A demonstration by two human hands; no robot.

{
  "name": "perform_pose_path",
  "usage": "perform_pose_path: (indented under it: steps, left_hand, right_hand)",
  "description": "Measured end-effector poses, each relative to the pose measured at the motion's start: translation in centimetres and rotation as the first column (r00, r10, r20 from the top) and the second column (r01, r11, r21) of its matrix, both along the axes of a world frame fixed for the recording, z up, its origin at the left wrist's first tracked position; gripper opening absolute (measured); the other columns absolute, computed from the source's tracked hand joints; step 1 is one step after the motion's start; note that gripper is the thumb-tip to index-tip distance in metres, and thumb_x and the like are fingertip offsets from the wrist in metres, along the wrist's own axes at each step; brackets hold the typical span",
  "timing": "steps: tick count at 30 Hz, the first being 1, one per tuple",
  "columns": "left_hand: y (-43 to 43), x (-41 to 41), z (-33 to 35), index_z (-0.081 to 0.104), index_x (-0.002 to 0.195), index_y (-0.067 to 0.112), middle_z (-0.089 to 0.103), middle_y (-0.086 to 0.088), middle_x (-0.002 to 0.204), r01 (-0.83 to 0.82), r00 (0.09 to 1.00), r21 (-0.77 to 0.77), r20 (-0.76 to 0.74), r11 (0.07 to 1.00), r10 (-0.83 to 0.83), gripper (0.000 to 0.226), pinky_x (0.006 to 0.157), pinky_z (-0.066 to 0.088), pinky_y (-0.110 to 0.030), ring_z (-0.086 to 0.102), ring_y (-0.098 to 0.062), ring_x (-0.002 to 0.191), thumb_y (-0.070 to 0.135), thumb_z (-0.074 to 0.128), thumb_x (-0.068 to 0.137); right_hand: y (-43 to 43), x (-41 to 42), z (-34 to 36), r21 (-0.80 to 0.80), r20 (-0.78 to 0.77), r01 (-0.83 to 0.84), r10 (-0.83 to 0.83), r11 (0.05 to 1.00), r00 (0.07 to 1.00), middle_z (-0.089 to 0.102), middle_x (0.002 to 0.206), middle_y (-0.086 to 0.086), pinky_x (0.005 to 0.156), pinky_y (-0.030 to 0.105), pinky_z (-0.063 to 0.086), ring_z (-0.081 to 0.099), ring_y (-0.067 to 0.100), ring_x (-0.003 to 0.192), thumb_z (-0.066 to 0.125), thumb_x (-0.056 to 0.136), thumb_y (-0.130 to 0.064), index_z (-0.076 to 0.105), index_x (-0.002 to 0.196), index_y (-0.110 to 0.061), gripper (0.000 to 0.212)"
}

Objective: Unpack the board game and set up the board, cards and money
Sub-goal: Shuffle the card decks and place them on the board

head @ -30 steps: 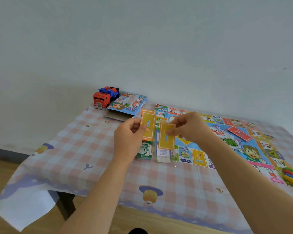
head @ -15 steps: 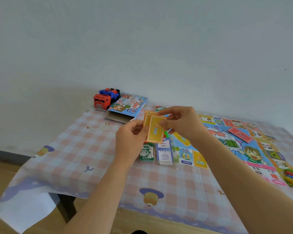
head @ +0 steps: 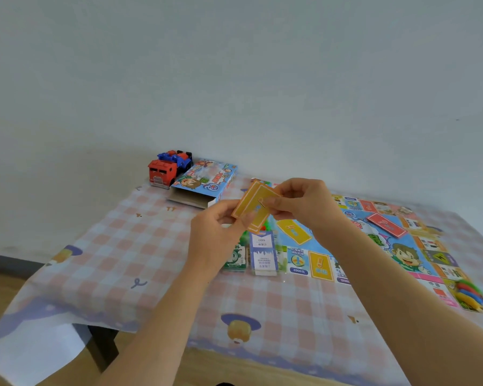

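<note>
Two yellow cards (head: 250, 203) have merged between two hands (head: 215, 238) (head: 304, 203).

A single wide-angle camera, worn on the person's head, looks forward and down across the checked surface (head: 117, 246) toward a pale wall (head: 234, 79), with the left hand (head: 215, 238) and right hand (head: 304, 204) close before it.

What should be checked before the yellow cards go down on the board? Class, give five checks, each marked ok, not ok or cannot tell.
1. Left hand and right hand both hold the yellow cards: ok.
2. Cards squared into one stack: not ok, they lie offset.
3. Board lies unfolded: ok.
4. Red cards already on board: ok.
5. Yellow rectangle on board is a bare printed space: cannot tell.
</note>
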State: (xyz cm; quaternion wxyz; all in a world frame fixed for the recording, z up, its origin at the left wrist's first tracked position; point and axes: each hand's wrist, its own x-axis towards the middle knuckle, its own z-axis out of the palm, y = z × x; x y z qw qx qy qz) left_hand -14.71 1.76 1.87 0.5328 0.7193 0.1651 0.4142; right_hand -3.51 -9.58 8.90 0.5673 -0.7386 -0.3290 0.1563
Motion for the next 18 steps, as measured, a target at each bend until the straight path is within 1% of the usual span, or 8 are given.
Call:
perform_pose_path:
  steps: [1, 3, 6, 7, 9, 12, 15, 18]
  left_hand:
    - [-0.1, 0.2, 0.3, 0.07, 0.091, 0.029, 0.071, 0.011, 0.08, -0.001, 1.0, 0.063, -0.024, 0.998, 0.002, 0.012, 0.063, 0.055, -0.029, 0.065, -0.008, 0.07, 0.022, 0.072, 0.082]
    - [-0.6, 1.1, 1.3, 0.073, 0.095, 0.022, 0.07, 0.011, 0.079, -0.01, 0.998, 0.185, -0.058, 0.983, 0.021, 0.015, 0.064, 0.052, -0.023, 0.062, -0.004, 0.069, 0.014, 0.069, 0.083]
    - [-2.2, 2.4, 3.3, 0.074, 0.099, 0.02, 0.071, 0.006, 0.08, 0.06, 0.99, 0.374, -0.141, 0.926, -0.007, 0.017, 0.064, 0.048, -0.019, 0.06, -0.006, 0.07, 0.017, 0.067, 0.085]
    - [-2.8, 2.8, 3.7, 0.074, 0.1, 0.021, 0.071, 0.005, 0.081, 0.11, 0.982, 0.42, -0.185, 0.901, -0.034, 0.017, 0.067, 0.049, -0.022, 0.061, -0.007, 0.071, 0.018, 0.066, 0.086]
    - [-4.3, 4.0, 3.9, 0.074, 0.097, 0.022, 0.072, 0.001, 0.08, 0.202, 0.958, 0.487, -0.28, 0.85, -0.067, 0.016, 0.071, 0.05, -0.031, 0.063, -0.014, 0.074, 0.019, 0.062, 0.088]
    - [-6.3, 5.7, 3.5, 0.073, 0.092, 0.019, 0.069, -0.003, 0.079, 0.306, 0.912, 0.529, -0.401, 0.792, -0.085, 0.015, 0.071, 0.049, -0.037, 0.061, -0.018, 0.074, 0.017, 0.059, 0.087]
    - [-7.8, 6.7, 2.9, 0.073, 0.099, 0.02, 0.069, -0.001, 0.084, 0.353, 0.877, 0.525, -0.474, 0.774, -0.078, 0.018, 0.072, 0.047, -0.031, 0.06, -0.017, 0.078, 0.016, 0.059, 0.088]
    - [-9.2, 7.0, 2.0, 0.072, 0.103, 0.021, 0.071, -0.001, 0.092, 0.386, 0.843, 0.5, -0.533, 0.776, -0.075, 0.022, 0.076, 0.049, -0.033, 0.062, -0.018, 0.086, 0.016, 0.058, 0.087]
  right_hand:
    - [-0.5, 0.2, 0.1, 0.025, -0.036, -0.002, 0.003, 1.0, 0.999, 0.068, 0.066, 0.006, 0.061, 0.026, 0.059, 0.064, 0.016, 0.055, 0.077, 0.074, -0.002, 0.066, 0.079, -0.005, 0.012]
    - [-1.9, 0.7, 0.5, 0.032, -0.04, 0.014, -0.013, 0.999, 0.999, 0.068, 0.065, 0.005, 0.052, 0.022, 0.055, 0.063, 0.013, 0.051, 0.077, 0.075, -0.002, 0.066, 0.08, -0.006, 0.013]
    - [-4.8, 2.0, 0.8, -0.144, 0.245, 0.134, -0.095, 0.98, 0.965, 0.069, 0.07, -0.004, 0.043, 0.02, 0.041, 0.052, 0.002, 0.042, 0.079, 0.074, -0.011, 0.069, 0.084, -0.019, 0.016]
    - [-5.8, 2.5, 0.8, -0.189, 0.35, 0.173, -0.098, 0.967, 0.931, 0.069, 0.075, -0.006, 0.044, 0.018, 0.039, 0.049, -0.001, 0.04, 0.078, 0.075, -0.015, 0.071, 0.088, -0.024, 0.017]
    - [-7.6, 3.0, 0.6, -0.213, 0.439, 0.199, -0.088, 0.957, 0.894, 0.069, 0.077, -0.01, 0.046, 0.014, 0.037, 0.049, -0.003, 0.041, 0.074, 0.075, -0.015, 0.073, 0.089, -0.029, 0.019]
    - [-9.8, 3.2, -0.1, -0.265, 0.447, 0.219, -0.081, 0.939, 0.891, 0.064, 0.067, -0.012, 0.049, 0.014, 0.043, 0.053, -0.004, 0.048, 0.071, 0.075, -0.008, 0.074, 0.08, -0.026, 0.019]
    - [-11.1, 3.5, -1.4, -0.334, 0.445, 0.275, -0.106, 0.902, 0.889, 0.063, 0.066, -0.005, 0.062, 0.028, 0.055, 0.059, 0.013, 0.057, 0.069, 0.077, -0.007, 0.073, 0.078, -0.023, 0.016]
    - [-12.5, 3.5, -2.6, -0.407, 0.451, 0.293, -0.089, 0.865, 0.888, 0.062, 0.07, -0.007, 0.063, 0.027, 0.051, 0.054, 0.01, 0.059, 0.067, 0.08, -0.013, 0.074, 0.086, -0.023, 0.013]
